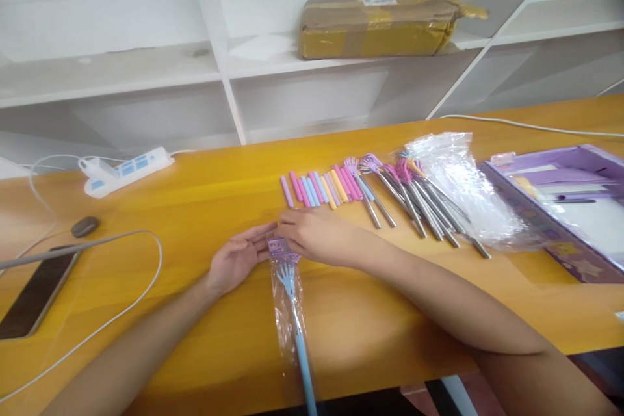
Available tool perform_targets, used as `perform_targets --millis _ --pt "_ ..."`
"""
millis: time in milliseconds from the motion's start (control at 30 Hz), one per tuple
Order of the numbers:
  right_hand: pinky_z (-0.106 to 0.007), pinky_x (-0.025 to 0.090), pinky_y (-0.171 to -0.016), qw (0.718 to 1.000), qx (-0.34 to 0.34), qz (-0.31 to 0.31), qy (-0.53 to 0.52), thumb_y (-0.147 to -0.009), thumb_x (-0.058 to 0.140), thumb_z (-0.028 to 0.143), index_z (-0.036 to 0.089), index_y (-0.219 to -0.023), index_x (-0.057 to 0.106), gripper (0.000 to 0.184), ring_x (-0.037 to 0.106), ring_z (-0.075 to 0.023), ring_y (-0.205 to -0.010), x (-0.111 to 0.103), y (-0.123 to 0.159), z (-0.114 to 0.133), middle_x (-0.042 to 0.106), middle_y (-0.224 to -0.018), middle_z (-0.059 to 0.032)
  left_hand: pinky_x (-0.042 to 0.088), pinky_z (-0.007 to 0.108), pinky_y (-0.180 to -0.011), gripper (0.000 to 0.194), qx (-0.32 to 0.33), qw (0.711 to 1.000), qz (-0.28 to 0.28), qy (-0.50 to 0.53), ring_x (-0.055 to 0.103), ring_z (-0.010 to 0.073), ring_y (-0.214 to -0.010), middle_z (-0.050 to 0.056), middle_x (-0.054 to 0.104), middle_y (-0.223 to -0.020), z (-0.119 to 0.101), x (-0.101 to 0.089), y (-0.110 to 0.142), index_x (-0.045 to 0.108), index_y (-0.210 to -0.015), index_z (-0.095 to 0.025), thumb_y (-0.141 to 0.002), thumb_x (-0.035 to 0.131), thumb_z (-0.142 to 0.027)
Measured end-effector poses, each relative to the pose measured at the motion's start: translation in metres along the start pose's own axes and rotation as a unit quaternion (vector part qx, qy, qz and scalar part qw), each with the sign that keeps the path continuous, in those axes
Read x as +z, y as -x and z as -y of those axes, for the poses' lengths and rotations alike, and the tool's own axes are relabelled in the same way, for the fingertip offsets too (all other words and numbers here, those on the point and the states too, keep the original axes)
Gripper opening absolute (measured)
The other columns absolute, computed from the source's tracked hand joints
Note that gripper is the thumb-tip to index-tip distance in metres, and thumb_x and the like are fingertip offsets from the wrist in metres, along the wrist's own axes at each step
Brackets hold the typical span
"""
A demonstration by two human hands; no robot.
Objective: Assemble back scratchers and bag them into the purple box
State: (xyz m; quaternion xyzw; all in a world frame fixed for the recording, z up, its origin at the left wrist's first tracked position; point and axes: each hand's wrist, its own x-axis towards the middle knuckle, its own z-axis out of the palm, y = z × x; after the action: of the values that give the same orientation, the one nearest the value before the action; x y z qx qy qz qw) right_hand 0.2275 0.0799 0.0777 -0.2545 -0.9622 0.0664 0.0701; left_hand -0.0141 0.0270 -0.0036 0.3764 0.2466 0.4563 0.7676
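A blue back scratcher (288, 281) lies inside a clear plastic bag (280, 325) with a purple header card (279, 248) at its top. Its claw end points away from me, and the handle runs down past the bottom edge of the view. My right hand (312, 234) bends over the top of the bag, fingers closed at the card's upper edge. On the other side my left hand (238, 260) is turned palm up, its fingers stretched out toward the card and touching its left edge. Exactly what the right fingertips pinch is hidden.
Beyond my hands lie coloured tubes (322, 188), several metal-handled back scratchers (429, 208), clear plastic bags (463, 182) and a purple box (560, 234). To the left are a power strip (131, 172), a phone (36, 292) and cables. A taped carton (375, 29) sits on the shelf.
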Motion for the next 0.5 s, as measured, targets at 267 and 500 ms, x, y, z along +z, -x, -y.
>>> perform_targets --millis 267,500 --pt "-0.028 0.025 -0.059 0.994 0.108 -0.031 -0.011 -0.109 0.057 0.041 0.011 -0.128 0.061 0.036 0.058 -0.0146 -0.077 -0.0062 0.0004 -0.0016 0.065 -0.121 -0.0131 0.044 0.054 -0.115 0.056 -0.010 1.000 0.013 -0.011 0.055 0.0375 -0.142 0.018 0.063 -0.154 -0.0018 0.0009 -0.0008 0.069 -0.145 -0.012 -0.095 0.053 -0.032" --pt "-0.029 0.026 -0.062 0.995 0.092 -0.003 -0.047 -0.110 0.057 0.025 0.014 -0.127 0.063 0.022 0.058 -0.0132 -0.079 -0.0036 0.0007 -0.0012 0.068 -0.114 -0.0086 0.050 0.053 -0.108 0.034 0.004 1.000 -0.001 -0.020 0.065 0.0344 -0.131 0.015 0.069 -0.145 -0.0018 0.0048 -0.0015 0.070 -0.129 -0.021 -0.097 0.060 -0.028"
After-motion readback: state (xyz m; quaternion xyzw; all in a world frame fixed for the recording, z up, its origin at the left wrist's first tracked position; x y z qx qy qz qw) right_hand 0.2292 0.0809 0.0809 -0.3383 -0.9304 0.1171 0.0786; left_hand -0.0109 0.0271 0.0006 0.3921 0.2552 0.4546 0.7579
